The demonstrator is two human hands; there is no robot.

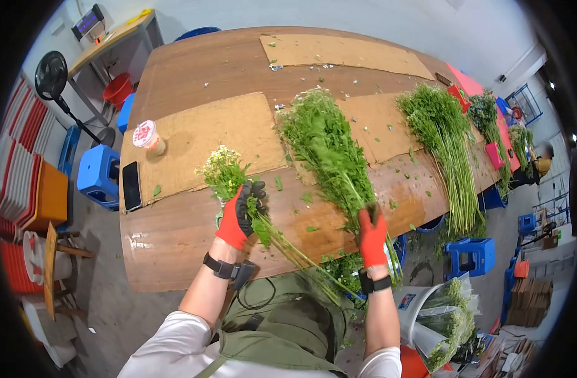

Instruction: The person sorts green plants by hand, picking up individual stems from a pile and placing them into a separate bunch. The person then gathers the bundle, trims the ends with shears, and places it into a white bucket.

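Note:
My left hand (239, 214), in a red glove with dark palm and fingers, is closed around a small bunch of flowers (223, 169). Its little white and yellow blooms point up and away, and its long green stems slant down to the right over my apron. My right hand (372, 234), gloved alike, is closed at the stems of a large pile of leafy flower stems (323, 135). Some of these stems are blurred, and how many sit in my fingers is hidden. Something pale green shows beside my left thumb, too small to name.
The wooden table (175, 69) bears cardboard sheets (219, 123), a lidded cup (148, 140), a phone (131, 186) and another pile of stems (436, 126). Blue stools (98, 173) stand around it. A bucket of wrapped flowers (443, 315) is at lower right. A person (542, 165) is far right.

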